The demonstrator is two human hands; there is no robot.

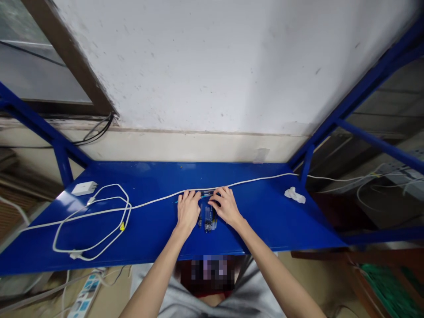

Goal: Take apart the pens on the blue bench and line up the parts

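Observation:
Both my hands rest on a blue metal table (265, 221) near its middle. My left hand (187, 211) lies palm down with fingers stretched toward a thin dark pen-like object (206, 194) at its fingertips. My right hand (225, 205) has its fingers curled onto the other end of that same thin object. Between my two hands lie several small pens or similar dark items (207, 218) in a bunch. A long white cable (159, 201) runs across the table just beyond my fingers.
A white charger block (84, 188) sits at the far left with a looped white cable (94, 221). A crumpled white scrap (294, 194) lies at the right. Blue frame bars (364, 88) rise at both sides. A power strip (84, 297) lies on the floor.

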